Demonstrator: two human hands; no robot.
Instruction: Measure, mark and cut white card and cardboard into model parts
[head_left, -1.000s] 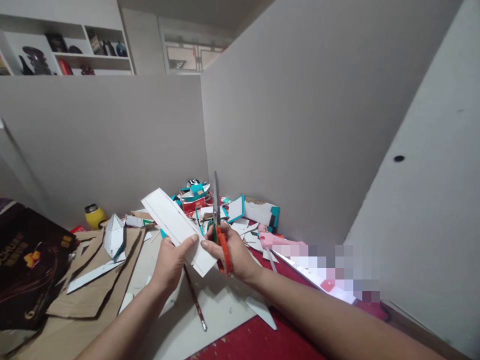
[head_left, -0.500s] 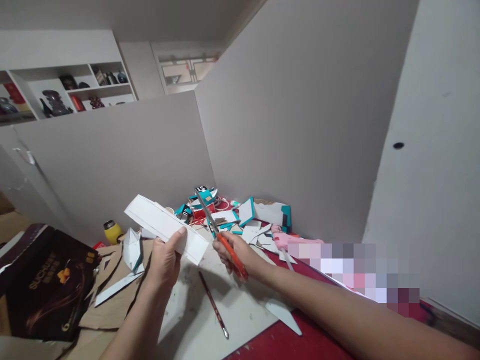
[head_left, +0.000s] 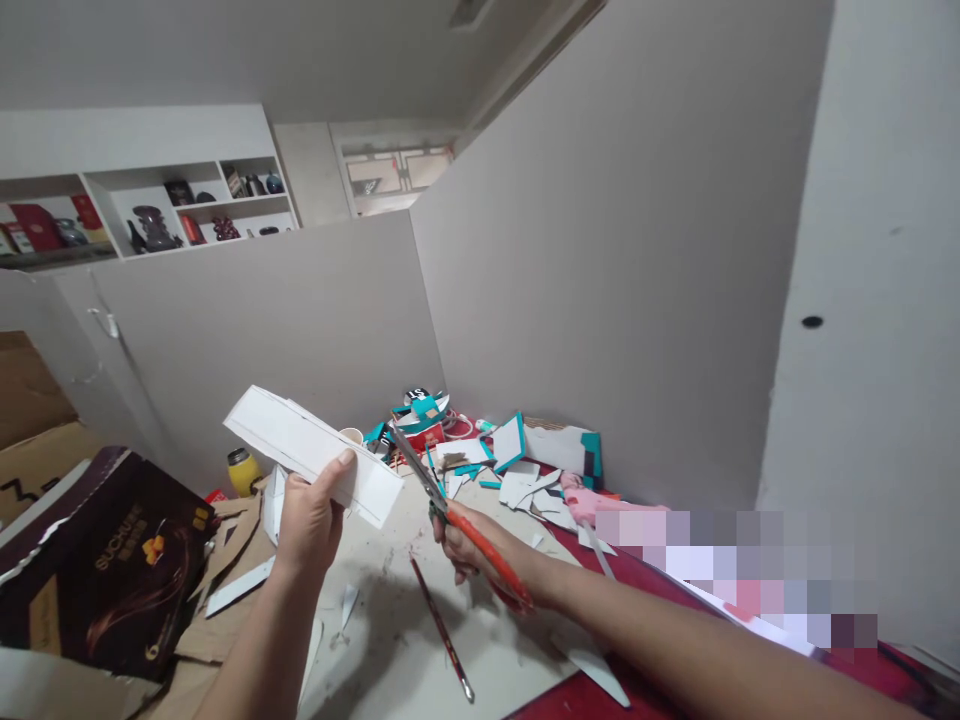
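My left hand (head_left: 316, 515) pinches a long white strip of cardboard (head_left: 296, 437) near its right end, thumb on top. Dark lines run along the strip's edges. My right hand (head_left: 480, 550) is wrapped round the orange handles of a pair of scissors (head_left: 491, 548). Their metal blades point up and to the left, look closed or nearly so, and are apart from the strip. Below the hands, a dark red pencil (head_left: 442, 630) lies on the pale work board (head_left: 390, 660). A small white scrap (head_left: 349, 604) lies left of it.
White and teal cardboard scraps (head_left: 525, 490) and a pink glue gun (head_left: 585, 500) lie at the back right. A yellow jar (head_left: 242, 472), brown cardboard (head_left: 217, 600) and a dark printed box (head_left: 127, 560) stand at left. Grey panels (head_left: 600, 250) close off the back.
The scissors have drawn a little away from the strip, to the right and down. The strip stays in my left hand. The whole view has shifted slightly.
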